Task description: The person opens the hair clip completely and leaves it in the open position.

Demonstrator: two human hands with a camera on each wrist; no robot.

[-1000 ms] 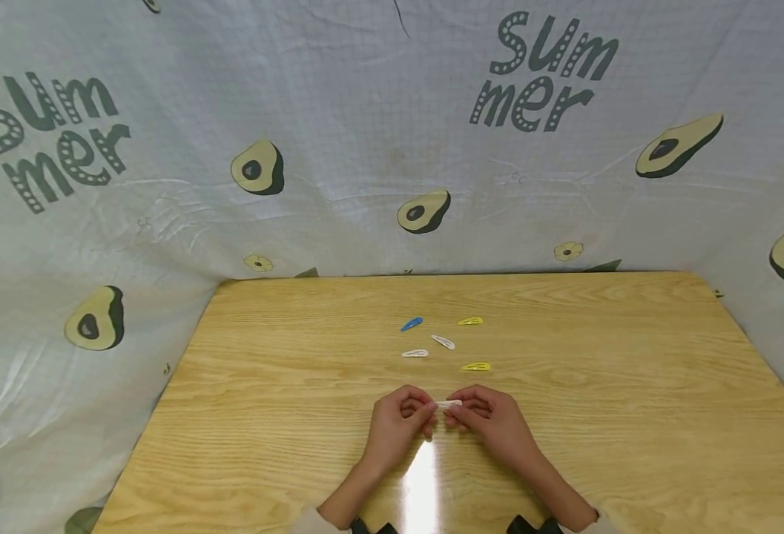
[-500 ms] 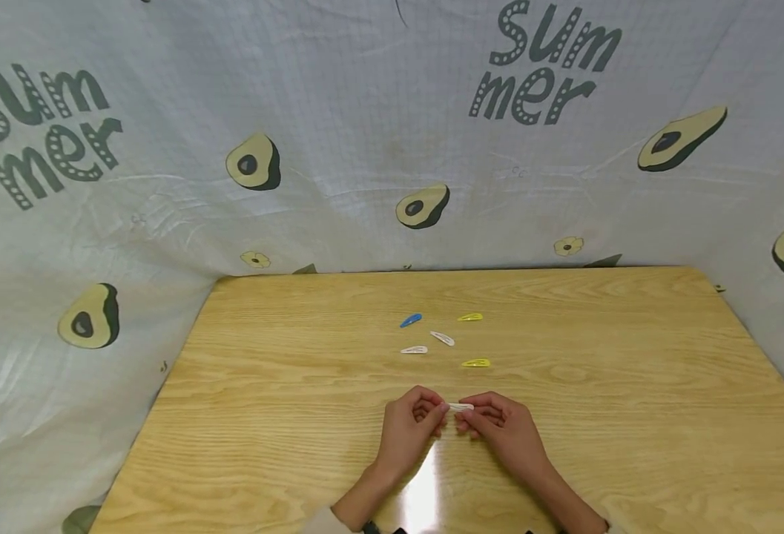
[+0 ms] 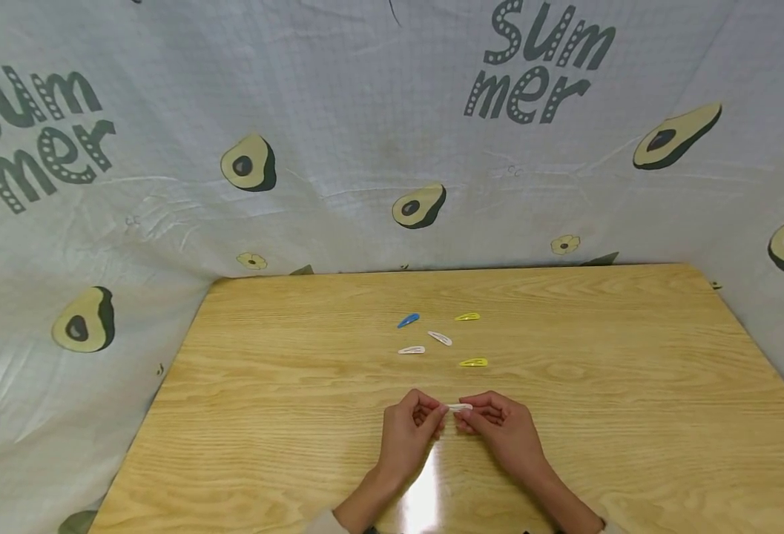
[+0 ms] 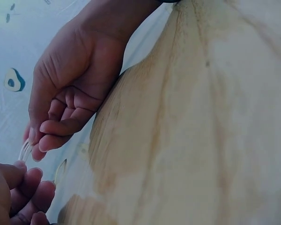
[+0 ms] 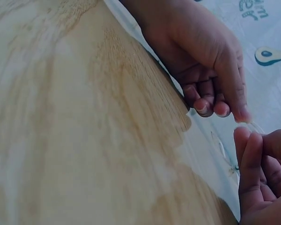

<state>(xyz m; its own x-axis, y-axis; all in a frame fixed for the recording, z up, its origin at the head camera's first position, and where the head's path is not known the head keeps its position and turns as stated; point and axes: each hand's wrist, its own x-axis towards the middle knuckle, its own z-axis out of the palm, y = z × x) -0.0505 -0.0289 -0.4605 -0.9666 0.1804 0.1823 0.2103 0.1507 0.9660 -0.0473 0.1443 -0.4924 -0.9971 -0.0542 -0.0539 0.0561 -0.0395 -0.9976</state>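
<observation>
- Head view: both hands meet low over the near middle of the desk (image 3: 632, 386); the left hand (image 3: 408, 434) and the right hand (image 3: 505, 434) each have curled fingers pinching one end of a white hair clip (image 3: 460, 407), which lies level between them, just above the desktop
- Only the head view shows the loose clips farther back on the desk: a blue clip (image 3: 408, 320), two yellow clips (image 3: 467, 317) (image 3: 474, 363) and two more white clips (image 3: 440, 338) (image 3: 412, 350), lying apart from one another and well clear of the hands; it also shows the avocado-print cloth (image 3: 365, 148) hung behind and beside the desk
- Left wrist view: the right hand (image 4: 70, 93) is seen close, thumb and forefinger pressed on the pale clip (image 4: 25, 151); only the knuckles of the left hand (image 4: 14, 197) show at the lower left corner
- Right wrist view: the left hand (image 5: 210, 61) fills the top, the right hand (image 5: 262, 173) the lower right corner; the clip (image 5: 255, 125) is a faint pale sliver between the fingertips
- Hard to make out: in both wrist views the clip is blurred and mostly covered by fingers, so whether it is snapped open or closed cannot be told; the forearms are cut off at the bottom edge of the head view
</observation>
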